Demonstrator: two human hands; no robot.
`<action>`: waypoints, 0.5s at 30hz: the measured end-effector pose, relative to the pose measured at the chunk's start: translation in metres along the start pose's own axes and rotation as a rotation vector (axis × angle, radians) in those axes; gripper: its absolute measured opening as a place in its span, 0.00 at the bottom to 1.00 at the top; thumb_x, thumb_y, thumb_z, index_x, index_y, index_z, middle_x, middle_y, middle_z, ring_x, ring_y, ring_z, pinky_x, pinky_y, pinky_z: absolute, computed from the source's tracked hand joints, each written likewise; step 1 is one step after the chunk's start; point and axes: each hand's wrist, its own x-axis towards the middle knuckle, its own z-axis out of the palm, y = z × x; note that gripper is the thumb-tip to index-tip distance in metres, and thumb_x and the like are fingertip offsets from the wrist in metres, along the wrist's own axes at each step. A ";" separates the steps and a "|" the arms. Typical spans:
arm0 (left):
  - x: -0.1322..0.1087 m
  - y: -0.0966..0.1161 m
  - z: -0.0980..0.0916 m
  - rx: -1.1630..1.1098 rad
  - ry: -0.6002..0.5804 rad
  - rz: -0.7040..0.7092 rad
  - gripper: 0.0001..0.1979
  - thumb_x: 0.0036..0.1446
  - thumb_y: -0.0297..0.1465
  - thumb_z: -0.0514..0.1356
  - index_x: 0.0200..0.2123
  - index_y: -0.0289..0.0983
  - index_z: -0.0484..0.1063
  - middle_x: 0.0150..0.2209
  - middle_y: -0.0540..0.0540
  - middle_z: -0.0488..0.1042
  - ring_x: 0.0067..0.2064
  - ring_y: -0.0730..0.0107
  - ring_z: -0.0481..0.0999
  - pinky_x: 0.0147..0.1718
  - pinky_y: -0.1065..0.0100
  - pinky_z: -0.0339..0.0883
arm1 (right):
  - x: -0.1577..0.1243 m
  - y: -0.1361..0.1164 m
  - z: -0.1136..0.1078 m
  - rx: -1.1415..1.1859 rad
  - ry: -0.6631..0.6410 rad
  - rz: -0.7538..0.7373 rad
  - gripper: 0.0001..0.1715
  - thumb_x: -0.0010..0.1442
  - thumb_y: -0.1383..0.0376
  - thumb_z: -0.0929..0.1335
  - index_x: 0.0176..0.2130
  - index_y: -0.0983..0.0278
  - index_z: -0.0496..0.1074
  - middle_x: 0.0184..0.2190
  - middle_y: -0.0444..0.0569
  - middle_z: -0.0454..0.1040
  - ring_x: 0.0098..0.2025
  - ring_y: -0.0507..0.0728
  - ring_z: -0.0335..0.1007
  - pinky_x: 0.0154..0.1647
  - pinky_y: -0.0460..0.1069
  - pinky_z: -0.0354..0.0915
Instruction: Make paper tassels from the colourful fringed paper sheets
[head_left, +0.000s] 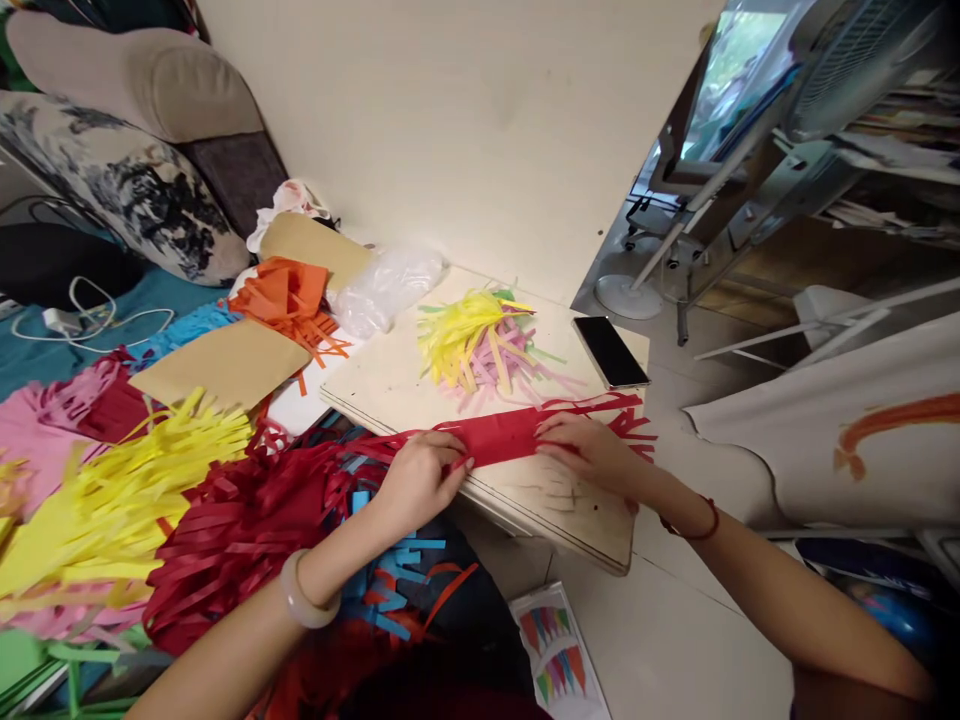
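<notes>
A red strip of paper (499, 436) with cut fringes at both ends lies along the near edge of the small wooden table (390, 375). My left hand (426, 478) has curled fingers gripping its left part, with the thumb at the lower edge. At the right part, my right hand (589, 452) holds the paper between bent fingers and thumb. Red fringe spreads out past both hands. Behind the strip sits a yellow and pink paper tassel bundle (476, 340), and to its right lies a black phone (611, 352).
Dark red fringed paper (247, 535) and yellow fringed paper (127, 510) are heaped at the left. Farther back are orange fringed paper (289, 295), a clear plastic bag (390, 285) and a brown envelope (221, 365). A printed picture package (559, 650) lies on the floor. A fan (855, 75) stands at the right.
</notes>
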 end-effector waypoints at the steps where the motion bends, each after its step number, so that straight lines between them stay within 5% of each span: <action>1: 0.003 -0.002 -0.002 0.003 -0.006 -0.037 0.14 0.60 0.29 0.55 0.24 0.36 0.75 0.34 0.43 0.77 0.37 0.65 0.76 0.40 0.63 0.70 | 0.006 0.000 -0.002 0.010 -0.026 0.065 0.17 0.64 0.60 0.62 0.32 0.65 0.76 0.34 0.52 0.77 0.36 0.56 0.72 0.38 0.50 0.67; 6: 0.015 -0.012 0.000 0.170 -0.009 -0.145 0.16 0.60 0.31 0.56 0.21 0.35 0.73 0.29 0.43 0.73 0.35 0.64 0.72 0.40 0.60 0.67 | 0.035 -0.005 0.002 -0.149 -0.094 0.288 0.20 0.64 0.57 0.62 0.27 0.65 0.72 0.28 0.51 0.76 0.29 0.55 0.68 0.29 0.47 0.57; 12: 0.021 -0.019 0.000 0.369 -0.035 -0.124 0.16 0.59 0.31 0.56 0.19 0.35 0.71 0.26 0.43 0.70 0.32 0.63 0.71 0.37 0.62 0.67 | 0.050 -0.004 0.000 -0.229 -0.212 0.316 0.20 0.63 0.57 0.61 0.28 0.66 0.74 0.30 0.54 0.77 0.31 0.57 0.70 0.28 0.48 0.55; 15: 0.023 -0.013 -0.003 0.471 -0.041 -0.133 0.10 0.58 0.31 0.57 0.27 0.34 0.73 0.28 0.42 0.72 0.33 0.61 0.72 0.35 0.62 0.68 | 0.054 -0.002 -0.003 -0.239 -0.256 0.314 0.19 0.63 0.58 0.62 0.30 0.66 0.74 0.32 0.55 0.77 0.33 0.58 0.71 0.30 0.48 0.56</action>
